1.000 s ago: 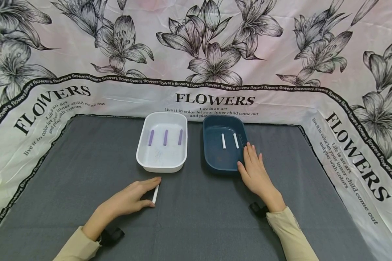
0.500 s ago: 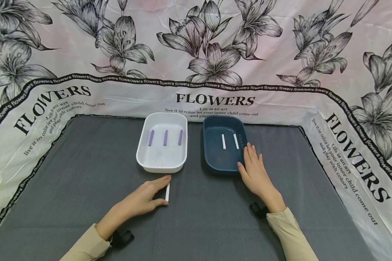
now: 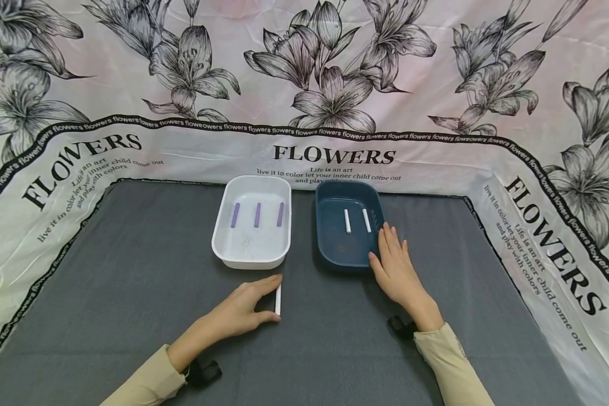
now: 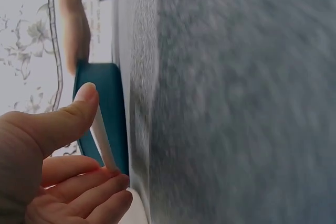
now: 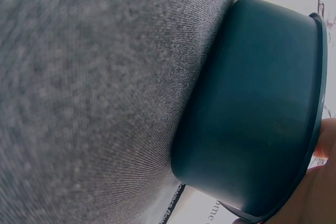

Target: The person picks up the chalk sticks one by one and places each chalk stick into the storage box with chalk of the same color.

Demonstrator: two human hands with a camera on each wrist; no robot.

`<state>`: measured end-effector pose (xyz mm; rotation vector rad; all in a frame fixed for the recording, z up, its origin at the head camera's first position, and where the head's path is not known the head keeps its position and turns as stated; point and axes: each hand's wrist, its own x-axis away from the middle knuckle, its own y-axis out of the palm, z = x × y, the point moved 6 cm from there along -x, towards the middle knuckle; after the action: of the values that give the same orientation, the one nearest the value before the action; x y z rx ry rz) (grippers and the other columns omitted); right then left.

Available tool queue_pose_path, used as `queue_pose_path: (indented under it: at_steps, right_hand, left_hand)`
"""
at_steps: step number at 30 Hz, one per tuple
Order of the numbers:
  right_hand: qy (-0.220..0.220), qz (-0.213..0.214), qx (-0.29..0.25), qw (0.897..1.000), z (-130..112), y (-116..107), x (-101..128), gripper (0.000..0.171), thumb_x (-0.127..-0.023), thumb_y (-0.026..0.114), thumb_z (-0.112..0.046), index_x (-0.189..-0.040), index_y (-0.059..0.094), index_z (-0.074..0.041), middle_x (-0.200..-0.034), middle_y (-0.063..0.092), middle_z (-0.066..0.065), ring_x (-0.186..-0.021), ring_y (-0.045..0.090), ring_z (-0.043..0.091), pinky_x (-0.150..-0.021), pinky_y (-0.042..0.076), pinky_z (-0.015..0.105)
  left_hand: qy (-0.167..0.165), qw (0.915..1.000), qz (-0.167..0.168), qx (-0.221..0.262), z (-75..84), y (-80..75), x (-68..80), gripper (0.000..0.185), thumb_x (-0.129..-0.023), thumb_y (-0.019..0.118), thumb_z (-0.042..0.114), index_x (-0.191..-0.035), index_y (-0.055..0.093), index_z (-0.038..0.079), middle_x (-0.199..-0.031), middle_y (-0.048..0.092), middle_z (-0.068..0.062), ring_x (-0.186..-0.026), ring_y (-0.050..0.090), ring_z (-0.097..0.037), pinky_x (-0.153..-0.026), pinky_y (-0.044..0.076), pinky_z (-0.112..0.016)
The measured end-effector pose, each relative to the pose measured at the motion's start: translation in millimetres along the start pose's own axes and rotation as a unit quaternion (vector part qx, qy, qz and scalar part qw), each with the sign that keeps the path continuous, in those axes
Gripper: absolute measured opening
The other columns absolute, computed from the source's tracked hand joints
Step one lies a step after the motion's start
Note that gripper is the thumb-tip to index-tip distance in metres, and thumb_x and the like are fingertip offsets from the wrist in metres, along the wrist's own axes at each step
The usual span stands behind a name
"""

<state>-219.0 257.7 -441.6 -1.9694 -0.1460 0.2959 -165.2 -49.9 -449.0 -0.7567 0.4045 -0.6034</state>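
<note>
My left hand (image 3: 243, 307) holds a white stick of chalk (image 3: 278, 299) by its two ends, thumb at the near end and fingertips at the far end. In the left wrist view the chalk (image 4: 103, 140) spans the gap between thumb and fingers. A dark blue bin (image 3: 342, 256) stands at centre right with two white chalk sticks (image 3: 347, 221) inside. My right hand (image 3: 398, 270) rests on this bin's right rim, fingers straight and thumb at the near corner. In the right wrist view, the bin's wall (image 5: 252, 103) hides part of that hand.
Left of the blue bin stands a white bin (image 3: 251, 256) with three purple chalk sticks (image 3: 257, 215) in it. Grey cloth (image 3: 335, 349) covers the table. Behind hangs a flower-printed fabric (image 3: 208, 152) that also runs along both sides.
My left hand has moved right with the white chalk, from left of the white bin's near edge towards the gap between the bins. The right hand stays in place.
</note>
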Motion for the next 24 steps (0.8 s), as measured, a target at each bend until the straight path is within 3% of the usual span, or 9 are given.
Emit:
queue_pose_path:
  at_steps: [4,14,24]
  right_hand:
    - [-0.001,0.004,0.000,1.000,-0.2,-0.4,0.1,0.066,-0.108,0.036,-0.031,-0.154,0.014,0.011,-0.164,0.002,0.023,-0.151,-0.004,0.034,-0.117,0.003,0.063]
    - [-0.001,0.008,0.000,1.000,-2.2,-1.3,0.5,0.065,-0.108,0.037,-0.030,-0.153,0.015,0.011,-0.163,0.004,0.024,-0.151,-0.002,0.035,-0.117,0.004,0.063]
    - [0.005,-0.001,0.001,1.000,-1.1,0.0,1.0,0.066,-0.108,0.037,-0.031,-0.154,0.014,0.010,-0.164,0.001,0.021,-0.151,0.000,0.037,-0.117,0.003,0.062]
  left_hand:
    - [0.008,0.9998,0.013,0.013,3.2,5.3,-5.4,0.077,-0.079,0.085,0.021,-0.140,0.049,-0.009,-0.142,0.052,-0.022,-0.133,0.049,-0.032,-0.106,0.043,-0.045]
    - [0.020,0.9937,0.093,0.060,13.7,9.6,-15.0,0.076,-0.072,0.090,0.021,-0.137,0.057,-0.001,-0.137,0.059,-0.013,-0.127,0.055,-0.029,-0.102,0.047,-0.046]
    - [0.041,0.9889,0.132,0.054,26.2,8.9,-26.1,0.077,-0.070,0.091,0.022,-0.137,0.058,0.002,-0.137,0.059,-0.015,-0.127,0.056,-0.028,-0.101,0.048,-0.045]
